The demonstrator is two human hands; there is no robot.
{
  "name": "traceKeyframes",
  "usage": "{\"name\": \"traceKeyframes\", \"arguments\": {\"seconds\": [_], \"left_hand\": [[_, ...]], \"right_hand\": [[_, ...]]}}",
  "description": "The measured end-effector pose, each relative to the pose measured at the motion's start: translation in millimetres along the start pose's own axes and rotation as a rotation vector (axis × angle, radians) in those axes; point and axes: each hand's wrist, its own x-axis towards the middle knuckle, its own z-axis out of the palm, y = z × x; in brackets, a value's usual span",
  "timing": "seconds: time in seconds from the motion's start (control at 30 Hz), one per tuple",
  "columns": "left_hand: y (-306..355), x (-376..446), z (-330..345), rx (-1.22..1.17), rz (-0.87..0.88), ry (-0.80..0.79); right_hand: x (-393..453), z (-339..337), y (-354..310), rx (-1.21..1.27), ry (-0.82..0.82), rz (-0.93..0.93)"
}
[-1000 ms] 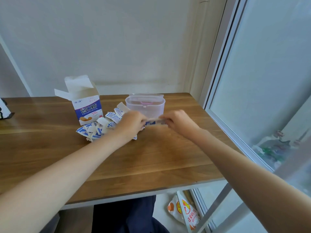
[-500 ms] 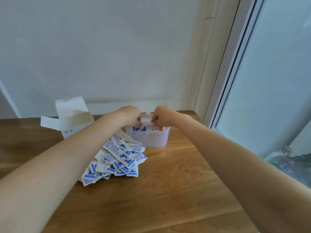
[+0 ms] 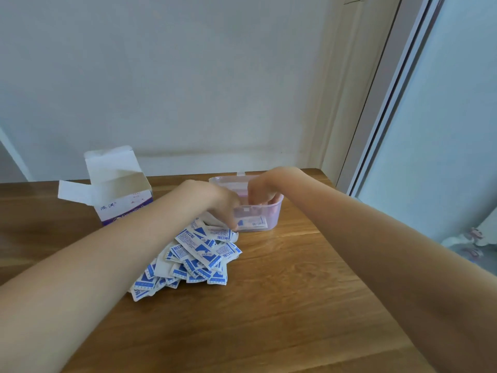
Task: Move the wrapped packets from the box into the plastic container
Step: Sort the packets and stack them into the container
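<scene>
On the brown wooden counter, a heap of white-and-blue wrapped packets lies between the open white-and-purple cardboard box and the translucent plastic container. A few packets already lie flat on the container's bottom, seen through its front wall. The right hand reaches down into the container with fingers curled; whether it holds anything I cannot tell. The left hand hangs at the container's near-left edge, just above the heap, fingers bent downward, its grasp likewise unclear. The box stands upright, flaps open, left of the heap.
</scene>
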Motion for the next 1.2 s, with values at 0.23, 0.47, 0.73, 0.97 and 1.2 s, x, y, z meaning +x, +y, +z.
{"name": "traceKeyframes", "arguments": {"seconds": [0.23, 0.47, 0.73, 0.97, 1.2], "left_hand": [[8.1, 17.6, -4.8, -0.101, -0.009, 0.026], [20.7, 30.5, -20.4, -0.083, 0.005, 0.049], [23.2, 32.2, -23.0, -0.082, 0.022, 0.054], [19.7, 30.0, -25.1, -0.023, 0.039, 0.095], [-7.7, -23.4, -19.0, -0.289, 0.113, 0.574]], "right_hand": [[3.7, 1.8, 10.3, 0.008, -0.01, 0.021], [14.4, -2.1, 29.5, 0.166, -0.032, 0.067], [18.0, -0.7, 31.3, 0.181, -0.022, 0.065], [11.3, -6.2, 32.2, 0.137, -0.014, 0.077], [-34.3, -9.7, 2.9, 0.125, 0.723, -0.065]]}}
